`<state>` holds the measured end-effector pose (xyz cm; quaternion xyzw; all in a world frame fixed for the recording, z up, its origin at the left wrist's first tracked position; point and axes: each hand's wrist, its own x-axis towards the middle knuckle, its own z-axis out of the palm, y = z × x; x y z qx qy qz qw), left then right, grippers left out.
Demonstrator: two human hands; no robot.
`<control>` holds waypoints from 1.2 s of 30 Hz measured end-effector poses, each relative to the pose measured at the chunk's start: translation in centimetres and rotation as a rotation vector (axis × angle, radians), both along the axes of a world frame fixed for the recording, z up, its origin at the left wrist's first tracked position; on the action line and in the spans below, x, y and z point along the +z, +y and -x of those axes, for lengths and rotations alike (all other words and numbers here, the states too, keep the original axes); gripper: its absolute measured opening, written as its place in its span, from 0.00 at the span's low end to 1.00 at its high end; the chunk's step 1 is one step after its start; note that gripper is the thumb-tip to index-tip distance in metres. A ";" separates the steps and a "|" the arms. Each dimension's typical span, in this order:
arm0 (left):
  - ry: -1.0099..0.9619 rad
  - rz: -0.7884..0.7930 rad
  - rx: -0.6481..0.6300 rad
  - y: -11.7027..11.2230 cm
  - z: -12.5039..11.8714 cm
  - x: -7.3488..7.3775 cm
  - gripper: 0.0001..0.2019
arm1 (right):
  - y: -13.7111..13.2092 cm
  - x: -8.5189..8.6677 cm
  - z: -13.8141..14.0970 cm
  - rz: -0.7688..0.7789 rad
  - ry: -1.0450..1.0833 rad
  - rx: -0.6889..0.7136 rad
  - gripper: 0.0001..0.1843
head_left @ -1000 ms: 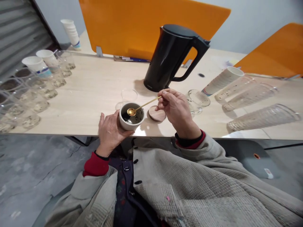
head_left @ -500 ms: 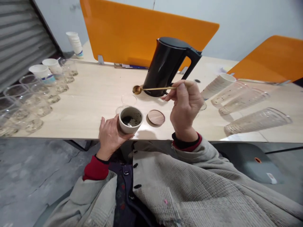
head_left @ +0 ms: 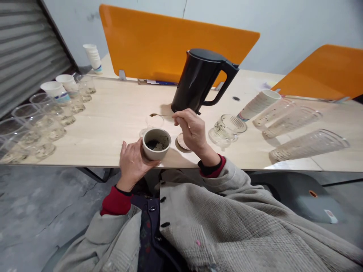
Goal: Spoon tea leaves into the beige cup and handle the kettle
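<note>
My left hand (head_left: 134,163) is wrapped round a light ceramic cup (head_left: 157,154) near the table's front edge. Dark loose leaves, looking like tea, lie inside the cup and cling to its wall. My right hand (head_left: 193,130) pinches the thin handle of a small golden spoon (head_left: 153,115). The spoon's bowl, with something dark in it, is over the rim of a clear plastic cup (head_left: 154,121) just behind the ceramic one. Partly hidden under my right hand lies a round wooden lid (head_left: 181,141).
A black electric kettle (head_left: 195,81) stands behind my right hand. Several clear cups (head_left: 45,130) with bits in the bottom line the left side. A glass vessel (head_left: 227,130), stacked paper cups (head_left: 259,104) and stacked plastic cups (head_left: 309,145) are at right. Orange dividers (head_left: 170,41) border the back.
My right hand has moved left and down with the spoon, bringing its bowl from beside the kettle to the clear cup. The glass vessel has come into view. My left hand stays put.
</note>
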<state>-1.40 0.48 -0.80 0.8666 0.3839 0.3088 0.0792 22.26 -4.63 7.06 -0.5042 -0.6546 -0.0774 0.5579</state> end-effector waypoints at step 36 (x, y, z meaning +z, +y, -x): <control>0.041 0.013 0.020 0.5 -0.1 0.6 0.45 | -7.0 -0.8 -11.1 -0.254 0.698 -0.380 0.20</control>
